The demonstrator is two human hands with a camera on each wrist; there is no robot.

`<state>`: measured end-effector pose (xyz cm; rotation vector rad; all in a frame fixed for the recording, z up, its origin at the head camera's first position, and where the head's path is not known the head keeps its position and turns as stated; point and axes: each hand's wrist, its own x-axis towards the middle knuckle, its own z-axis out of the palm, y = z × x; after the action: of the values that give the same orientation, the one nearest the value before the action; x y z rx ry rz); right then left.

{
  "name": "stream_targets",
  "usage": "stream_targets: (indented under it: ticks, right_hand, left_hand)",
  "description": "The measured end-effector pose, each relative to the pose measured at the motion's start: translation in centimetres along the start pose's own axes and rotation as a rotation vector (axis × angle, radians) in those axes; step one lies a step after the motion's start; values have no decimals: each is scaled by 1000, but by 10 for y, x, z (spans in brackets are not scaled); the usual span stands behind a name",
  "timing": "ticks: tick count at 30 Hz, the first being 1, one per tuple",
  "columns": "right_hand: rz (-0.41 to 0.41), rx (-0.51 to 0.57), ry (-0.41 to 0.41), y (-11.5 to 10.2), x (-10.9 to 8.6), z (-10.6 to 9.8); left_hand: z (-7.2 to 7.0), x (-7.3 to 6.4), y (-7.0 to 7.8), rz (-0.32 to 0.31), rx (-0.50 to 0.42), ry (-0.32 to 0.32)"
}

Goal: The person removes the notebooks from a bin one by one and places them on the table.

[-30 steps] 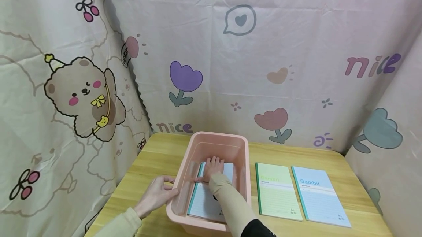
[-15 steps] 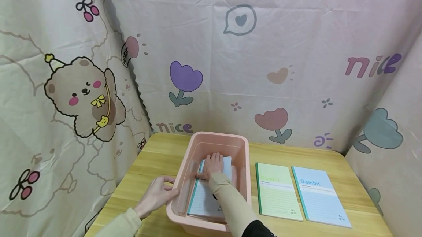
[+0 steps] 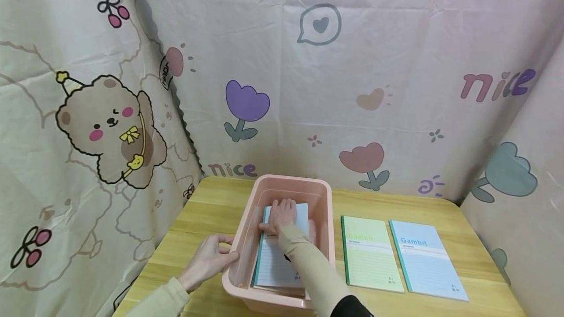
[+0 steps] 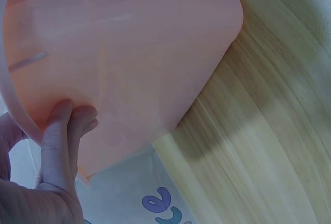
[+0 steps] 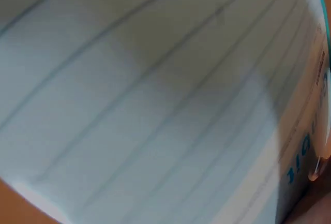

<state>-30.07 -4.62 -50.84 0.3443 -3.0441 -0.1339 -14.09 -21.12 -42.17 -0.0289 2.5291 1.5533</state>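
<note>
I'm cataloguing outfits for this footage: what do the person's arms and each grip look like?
The left sleeve and right sleeve are long, plain and beige, each ending near the wrist. Black material covers part of the right one, cut off by the head view's bottom edge. The left grip and right grip are ungloved hands.

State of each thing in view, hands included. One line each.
Pink bin: upright, open-topped, on the table
Blue notebook in bin: closed, cover up
Green notebook: closed, flat on table
Blue notebook on table: closed, flat
Left hand: pinches bin rim
Right hand: rests on binned notebook
Printed cloth: hanging
</note>
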Motion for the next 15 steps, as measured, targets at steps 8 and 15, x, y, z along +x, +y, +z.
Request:
stream_targets:
  ticks: [8,15]
  right_hand:
    - [-37,2,52,6,2,-23]
    - [-69,29,65,10,3,-42]
  left_hand:
    - [0,1,0,2,-1,-2]
    - [0,1,0,-5,-7,-16]
